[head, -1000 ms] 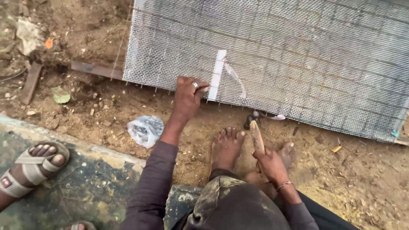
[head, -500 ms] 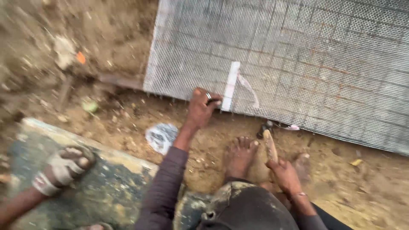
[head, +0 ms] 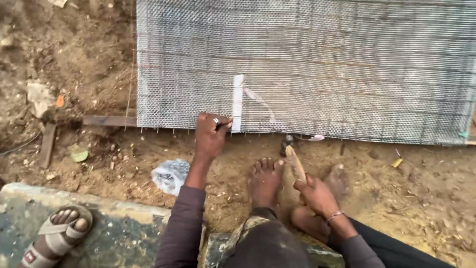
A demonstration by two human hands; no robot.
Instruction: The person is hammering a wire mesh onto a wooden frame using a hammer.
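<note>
Two hands busy: left hand (head: 210, 136) pinches stiff, light wire mesh (head: 307, 64) edge; right hand (head: 317, 194) grips hammer (head: 293, 158) handle.

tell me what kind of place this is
Probably an outdoor building site: bare dirt ground, a wire mesh panel lying flat, the left hand on its edge and the right hand gripping a hammer.
</note>
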